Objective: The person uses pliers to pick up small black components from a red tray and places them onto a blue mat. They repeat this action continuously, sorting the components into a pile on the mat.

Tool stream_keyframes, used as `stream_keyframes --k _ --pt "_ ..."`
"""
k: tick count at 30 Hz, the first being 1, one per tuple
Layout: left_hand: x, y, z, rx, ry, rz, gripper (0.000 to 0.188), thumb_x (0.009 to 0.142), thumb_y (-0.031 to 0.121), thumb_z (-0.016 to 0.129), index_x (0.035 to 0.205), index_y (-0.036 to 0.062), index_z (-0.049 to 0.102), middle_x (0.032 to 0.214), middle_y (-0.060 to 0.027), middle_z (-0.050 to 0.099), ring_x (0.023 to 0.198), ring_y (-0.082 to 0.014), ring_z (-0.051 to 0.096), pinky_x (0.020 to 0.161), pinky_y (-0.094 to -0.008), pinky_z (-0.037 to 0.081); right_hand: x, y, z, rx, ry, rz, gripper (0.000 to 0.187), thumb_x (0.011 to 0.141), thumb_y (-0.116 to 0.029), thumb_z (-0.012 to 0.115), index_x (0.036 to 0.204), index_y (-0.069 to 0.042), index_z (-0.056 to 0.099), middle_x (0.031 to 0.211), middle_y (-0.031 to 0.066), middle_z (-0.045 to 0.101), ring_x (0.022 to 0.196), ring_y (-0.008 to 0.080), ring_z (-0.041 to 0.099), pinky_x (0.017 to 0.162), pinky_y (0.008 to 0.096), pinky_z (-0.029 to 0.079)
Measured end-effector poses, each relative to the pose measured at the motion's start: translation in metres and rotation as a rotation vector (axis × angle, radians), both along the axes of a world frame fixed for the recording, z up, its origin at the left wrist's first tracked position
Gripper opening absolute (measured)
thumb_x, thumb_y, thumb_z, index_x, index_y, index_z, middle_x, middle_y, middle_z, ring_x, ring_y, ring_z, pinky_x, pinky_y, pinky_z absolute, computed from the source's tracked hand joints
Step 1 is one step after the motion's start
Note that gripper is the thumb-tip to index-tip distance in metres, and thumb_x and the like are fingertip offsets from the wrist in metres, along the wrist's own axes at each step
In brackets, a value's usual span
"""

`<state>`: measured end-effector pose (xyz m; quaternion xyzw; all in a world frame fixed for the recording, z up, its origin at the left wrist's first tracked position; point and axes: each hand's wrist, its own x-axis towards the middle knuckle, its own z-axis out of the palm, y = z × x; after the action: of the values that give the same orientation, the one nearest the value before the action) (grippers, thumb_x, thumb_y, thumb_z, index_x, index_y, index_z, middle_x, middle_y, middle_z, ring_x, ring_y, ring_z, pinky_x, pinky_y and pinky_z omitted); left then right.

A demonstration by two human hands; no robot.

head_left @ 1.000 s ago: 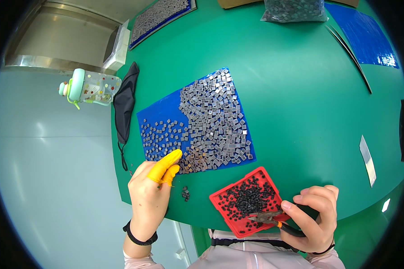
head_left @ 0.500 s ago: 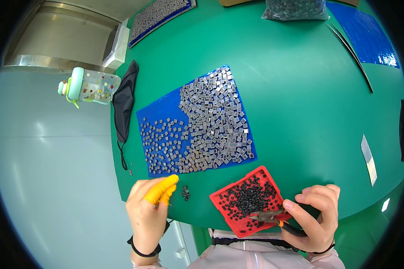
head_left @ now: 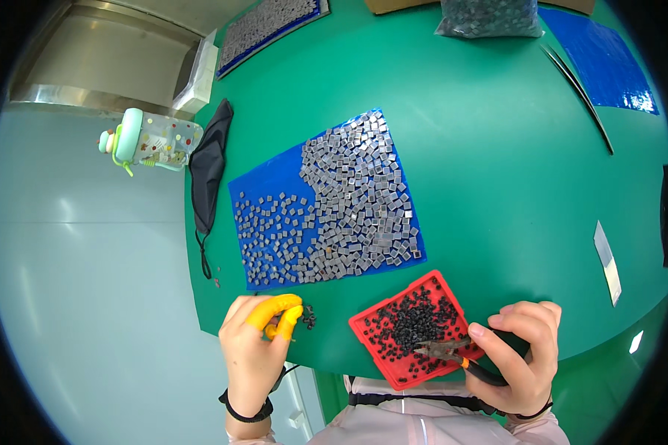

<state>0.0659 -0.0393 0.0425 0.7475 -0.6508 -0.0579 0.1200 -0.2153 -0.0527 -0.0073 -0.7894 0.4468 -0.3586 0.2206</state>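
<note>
Yellow finger covers sit on the thumb and a finger of my left hand (head_left: pixel 254 335). Those two tips curl together in a pinch beside a small pile of black pieces (head_left: pixel 309 320) on the table; whatever is between them is too small to make out. In my right hand (head_left: pixel 523 360) is a pair of pliers (head_left: pixel 441 349) with dark orange-marked handles. Their jaws lie over a red tray (head_left: pixel 375 320) of small black pieces (head_left: pixel 416 324). Beyond the hands, many small grey metal squares (head_left: pixel 360 200) cover much of a blue sheet (head_left: pixel 271 178).
A black mask (head_left: pixel 209 167) and a clear bottle (head_left: pixel 159 139) with a mint lid lie at the left table edge. On the right are tweezers (head_left: pixel 580 93), a blade-like strip (head_left: pixel 607 263) and another blue sheet (head_left: pixel 608 63). A bag of grey pieces (head_left: pixel 490 18) stands at the back.
My left hand has moved right, toward the small black pile, its covered fingertips now curled in a ring. The pliers' jaws have tilted slightly upward over the tray.
</note>
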Motion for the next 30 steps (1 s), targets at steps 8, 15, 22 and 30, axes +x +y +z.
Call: stream_keyframes --k 8,15,22,30 --pt "-0.038 0.024 -0.003 -0.016 0.968 0.263 0.013 0.073 -0.01 0.071 0.086 -0.0072 0.068 0.083 -0.0151 0.07 0.07 -0.0153 0.067 0.064 -0.0244 0.053 0.0 0.0 0.0 -0.005 0.005 0.009 0.056 0.044 -0.009 0.07 0.1 -0.011 0.067 0.099 0.006 0.054 0.083 0.0257 0.054 0.07 0.0393 0.035" --pt "-0.068 0.016 -0.019 0.15 1.498 0.1 0.027 0.07 -0.01 0.075 0.096 -0.0075 0.065 0.09 -0.0188 0.068 0.083 -0.0237 0.068 0.076 -0.0358 0.058 -0.004 0.001 0.001 0.036 -0.03 0.034 0.056 0.045 -0.014 0.075 0.1 -0.014 0.07 0.099 0.0041 0.054 0.085 0.0235 0.055 0.069 0.0374 0.035" --pt "-0.074 0.015 -0.02 0.017 1.521 0.058 0.035 0.068 -0.014 0.074 0.1 -0.007 0.064 0.09 -0.0186 0.068 0.084 -0.0249 0.068 0.077 -0.0377 0.058 -0.005 0.002 -0.002 0.056 -0.066 0.024 0.054 0.043 -0.015 0.076 0.097 -0.015 0.071 0.099 0.003 0.055 0.085 0.0225 0.055 0.069 0.0365 0.035" --pt "-0.072 0.016 -0.022 -0.062 1.49 0.008 0.037 0.068 -0.016 0.073 0.103 -0.0073 0.063 0.091 -0.0201 0.068 0.086 -0.0263 0.068 0.075 -0.0376 0.059 -0.006 0.002 0.0 0.07 -0.091 0.066 0.055 0.043 -0.017 0.078 0.098 -0.015 0.071 0.099 0.0028 0.055 0.084 0.0215 0.055 0.068 0.0361 0.035"
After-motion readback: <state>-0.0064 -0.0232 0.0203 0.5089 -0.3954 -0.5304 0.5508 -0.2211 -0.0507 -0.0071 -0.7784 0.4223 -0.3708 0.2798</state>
